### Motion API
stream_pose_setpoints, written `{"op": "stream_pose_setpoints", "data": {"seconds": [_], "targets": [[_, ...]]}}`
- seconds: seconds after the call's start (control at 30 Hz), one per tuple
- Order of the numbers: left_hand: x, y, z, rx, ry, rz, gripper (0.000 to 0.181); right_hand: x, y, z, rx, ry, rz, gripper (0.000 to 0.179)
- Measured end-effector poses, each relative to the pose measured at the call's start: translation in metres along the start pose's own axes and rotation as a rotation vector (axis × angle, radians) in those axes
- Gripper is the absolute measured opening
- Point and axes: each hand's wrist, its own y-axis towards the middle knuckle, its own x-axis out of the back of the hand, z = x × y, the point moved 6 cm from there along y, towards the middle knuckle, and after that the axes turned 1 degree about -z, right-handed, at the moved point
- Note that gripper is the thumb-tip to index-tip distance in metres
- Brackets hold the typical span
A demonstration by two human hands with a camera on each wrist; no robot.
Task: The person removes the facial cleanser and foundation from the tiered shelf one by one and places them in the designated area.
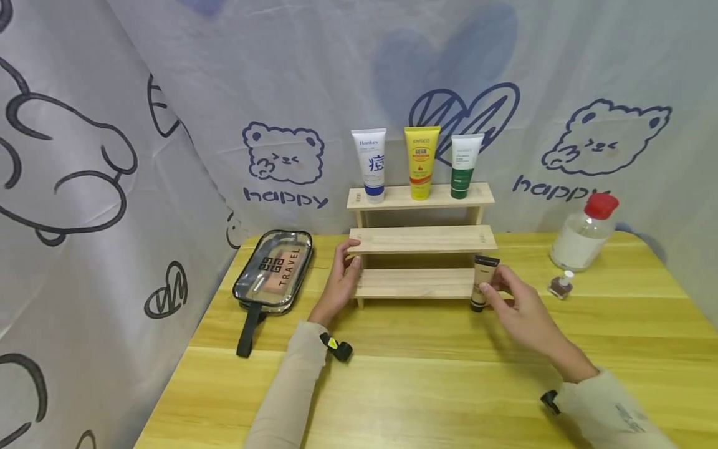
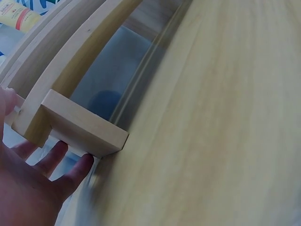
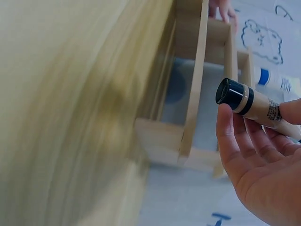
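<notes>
A three-step wooden display rack (image 1: 423,239) stands on the table. At its left end, my left hand (image 1: 342,277) holds the side, thumb in front; in the left wrist view its fingers (image 2: 75,172) lie against the end panel. My right hand (image 1: 518,305) pinches a small beige cosmetic tube (image 1: 483,284) with black ends, held cap down before the rack's lower right end. In the right wrist view, the black cap (image 3: 230,94) points away from the palm. Along the top step stand a white and blue tube (image 1: 370,163), a yellow tube (image 1: 421,162) and a white and green tube (image 1: 465,165).
A clear travel pouch (image 1: 273,271) with a black strap lies left of the rack. On the right stand a bottle with a red cap (image 1: 601,206) and a small nail polish bottle (image 1: 561,285). A patterned cloth (image 1: 348,62) hangs behind the wooden table (image 1: 404,399).
</notes>
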Motion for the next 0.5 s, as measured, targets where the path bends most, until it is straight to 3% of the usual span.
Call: {"op": "stream_pose_setpoints", "data": {"seconds": [0.23, 0.5], "targets": [[0.000, 0.000, 0.000, 0.001, 0.005, -0.007, 0.039, 0.019, -0.006, -0.022, -0.054, -0.017, -0.041, 0.014], [-0.001, 0.001, 0.001, 0.015, 0.013, -0.003, 0.039, 0.031, -0.011, -0.046, -0.104, 0.015, -0.026, 0.022]]}}
